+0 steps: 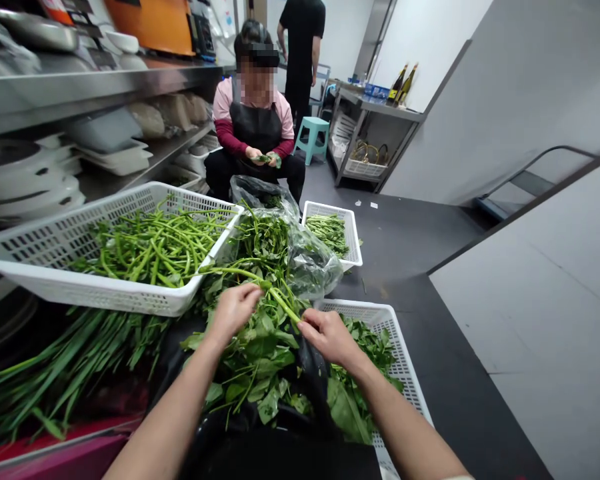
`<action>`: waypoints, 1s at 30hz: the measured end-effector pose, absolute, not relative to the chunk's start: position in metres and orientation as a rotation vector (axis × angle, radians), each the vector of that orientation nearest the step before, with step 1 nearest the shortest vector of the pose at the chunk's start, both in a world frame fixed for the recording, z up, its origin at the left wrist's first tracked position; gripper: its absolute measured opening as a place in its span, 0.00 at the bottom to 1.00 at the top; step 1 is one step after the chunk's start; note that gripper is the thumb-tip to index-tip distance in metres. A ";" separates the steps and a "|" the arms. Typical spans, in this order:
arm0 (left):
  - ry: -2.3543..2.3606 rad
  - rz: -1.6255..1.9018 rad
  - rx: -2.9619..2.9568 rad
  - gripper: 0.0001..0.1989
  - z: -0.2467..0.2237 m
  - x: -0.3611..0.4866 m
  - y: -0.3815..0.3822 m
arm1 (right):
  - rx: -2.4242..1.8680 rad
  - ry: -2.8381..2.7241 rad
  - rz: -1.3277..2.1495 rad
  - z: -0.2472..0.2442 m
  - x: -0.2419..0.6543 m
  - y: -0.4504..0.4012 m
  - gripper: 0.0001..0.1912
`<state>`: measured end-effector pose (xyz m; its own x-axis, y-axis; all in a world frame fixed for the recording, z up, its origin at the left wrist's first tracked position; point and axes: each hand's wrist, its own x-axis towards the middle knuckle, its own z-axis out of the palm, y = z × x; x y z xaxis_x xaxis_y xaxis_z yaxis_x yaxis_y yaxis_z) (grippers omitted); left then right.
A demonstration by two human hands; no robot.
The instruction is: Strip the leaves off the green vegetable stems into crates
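Bare forearms (pixel 173 407) straddle the leaf pile (pixel 265 347), green stem (pixel 283 305) above it, right hand (pixel 330 335) gripping one end, left hand (pixel 237 310) pinching partway along, white basket (pixel 125 293) left of pile.

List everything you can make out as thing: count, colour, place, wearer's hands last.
Stem: one or more, green, between hands
Leaves: many, green, below hands, right basket
Stems: many, green, left basket
Large baskets: three, white, left, right, far centre
Bag: at least one, clear, ahead
Long leaves: many, green, lower left
Shelves: at least two, grey, left
Dishes: several, mostly white, shelves
Big object: one, orange, upper shelf
Co-worker: one, pink and black clothes, ahead
Standing person: one, black clothes, behind
Stool: one, teal, behind co-worker
Counter: one, grey, far right
Bottles: two, dark, on counter
Small crate: one, blue, counter
Floor: one, grey, right
Left hand: one, bare, at stem
Right hand: one, bare, holding stem
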<state>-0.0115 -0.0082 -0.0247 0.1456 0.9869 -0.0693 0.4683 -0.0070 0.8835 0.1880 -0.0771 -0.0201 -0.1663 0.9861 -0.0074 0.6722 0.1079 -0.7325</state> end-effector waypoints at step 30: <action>0.831 0.673 0.927 0.19 -0.046 0.004 -0.017 | -1.119 -0.938 1.793 -0.034 0.175 -0.089 0.21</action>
